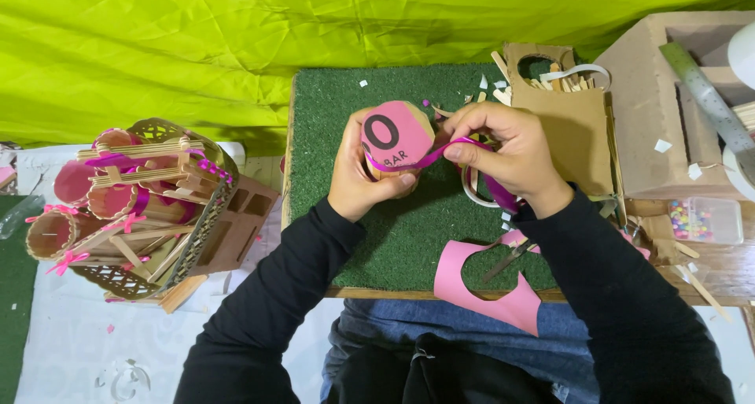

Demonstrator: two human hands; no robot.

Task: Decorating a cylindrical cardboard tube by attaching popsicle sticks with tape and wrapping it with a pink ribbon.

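My left hand (358, 176) grips a small round wooden tub (397, 136) with a pink paper lid that carries black print. My right hand (503, 148) pinches a magenta ribbon (421, 160) that runs across the tub's side and trails down past my wrist. Both hands hover over a green turf mat (330, 113). A pink paper sheet with a round hole cut out (503, 286) lies at the mat's near edge, with scissors (507, 258) beside it.
A craft-stick wheel model with pink-lined tubs (134, 207) stands at left. A cardboard piece with sticks (566, 113), a cardboard box (668, 105), a metal ruler (708, 97) and a clear bead box (704, 219) sit at right. Yellow-green cloth hangs behind.
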